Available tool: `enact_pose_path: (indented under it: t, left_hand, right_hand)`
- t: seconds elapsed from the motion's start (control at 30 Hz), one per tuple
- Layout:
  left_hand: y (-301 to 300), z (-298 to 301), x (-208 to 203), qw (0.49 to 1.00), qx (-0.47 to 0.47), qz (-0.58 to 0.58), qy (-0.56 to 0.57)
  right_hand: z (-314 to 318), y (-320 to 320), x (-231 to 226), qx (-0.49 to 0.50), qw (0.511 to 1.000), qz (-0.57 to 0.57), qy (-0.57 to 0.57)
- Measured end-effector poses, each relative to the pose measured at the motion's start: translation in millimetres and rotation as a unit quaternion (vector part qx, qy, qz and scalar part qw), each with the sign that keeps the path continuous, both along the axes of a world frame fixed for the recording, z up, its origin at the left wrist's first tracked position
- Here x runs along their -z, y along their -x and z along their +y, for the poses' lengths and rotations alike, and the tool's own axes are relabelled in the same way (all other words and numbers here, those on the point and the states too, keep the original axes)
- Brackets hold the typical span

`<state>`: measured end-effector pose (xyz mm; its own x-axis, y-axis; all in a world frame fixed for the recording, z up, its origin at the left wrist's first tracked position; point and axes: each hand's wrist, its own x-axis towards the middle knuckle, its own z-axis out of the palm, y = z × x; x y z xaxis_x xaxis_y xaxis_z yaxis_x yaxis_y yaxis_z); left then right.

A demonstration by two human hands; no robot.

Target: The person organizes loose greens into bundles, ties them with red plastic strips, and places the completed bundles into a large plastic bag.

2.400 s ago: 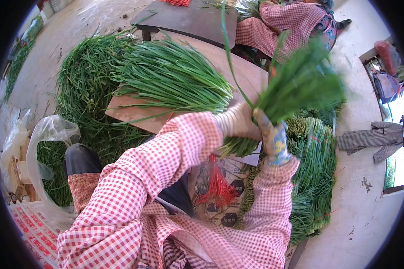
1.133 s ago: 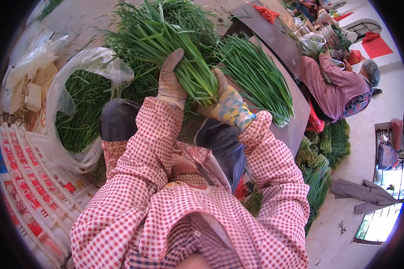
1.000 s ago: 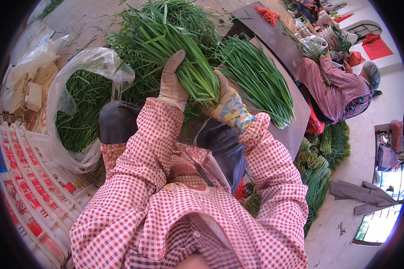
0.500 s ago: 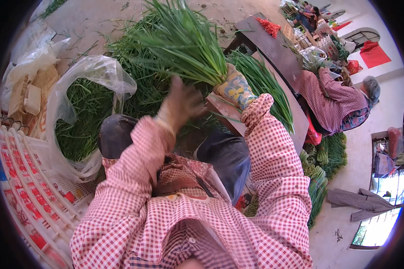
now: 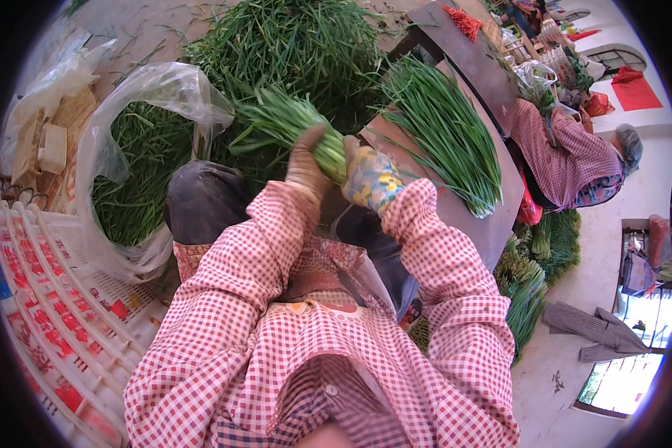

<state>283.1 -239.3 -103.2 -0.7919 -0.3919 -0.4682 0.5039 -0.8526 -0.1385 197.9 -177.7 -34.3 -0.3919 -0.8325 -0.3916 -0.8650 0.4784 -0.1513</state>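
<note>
Head view, and both gloved hands are up front on a bunch point(image 5: 285, 118) of long green leaves! Left hand point(image 5: 306, 163), plain brownish glove, is wrapped on the stems, thumb across them. Right hand point(image 5: 372, 179), flowered glove, sits right by the stem ends, thumb against their side; its fingers are mostly hidden, so how tightly it closes I can't tell. The bunch slants between the two, leaf tips fanning forward past the left hand.

Just behind the hands come the checked sleeves point(image 5: 224, 291), with a dark knee point(image 5: 205, 201) beside the left wrist. Left of that hand, a clear bag point(image 5: 168, 78) gapes around loose greens point(image 5: 138, 194); behind it to the left, a white crate point(image 5: 52, 313).

Off the right hand's side, the desk point(image 5: 394, 142) carries a neat pile point(image 5: 448, 142) of leaves. Straight ahead of the hands, a tangled heap point(image 5: 291, 45). Farther right, stacked bundles point(image 5: 526, 291), then a dark desk point(image 5: 455, 48) with red strands point(image 5: 463, 22), and beyond, a seated co-worker point(image 5: 564, 153) in checks.
</note>
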Motion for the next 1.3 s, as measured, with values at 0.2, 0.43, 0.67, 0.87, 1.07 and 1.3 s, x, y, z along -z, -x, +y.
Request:
enact_pose_path:
  t: [0.2, 0.43, 0.67, 0.87, 1.07, 1.3]
  left_hand:
    - [3, -39, 35, 0.972, -0.121, -0.053, 0.197]
    - [-15, -174, -21, 0.949, -0.018, -0.216, 0.228]
    - [-86, -158, -20, 0.637, -0.235, -0.509, 0.529]
    - [-51, -11, -66, 0.753, 0.225, -0.128, 0.605]
    - [15, 13, -53, 0.927, 0.200, 0.070, 0.310]
    - [-21, 45, -36, 0.736, 0.142, -0.246, 0.615]
  right_hand:
    - [38, 3, -13, -0.088, 0.992, 0.038, 0.086]
    - [35, 80, -79, -0.091, 0.975, -0.008, 0.202]
    - [-86, 173, -32, -0.248, 0.945, 0.177, -0.116]
    - [-85, 249, 22, 0.136, 0.938, -0.316, 0.044]
    - [-47, 114, -67, -0.007, 0.993, -0.119, -0.015]
    - [20, 76, -70, 0.114, 0.944, -0.310, 0.003]
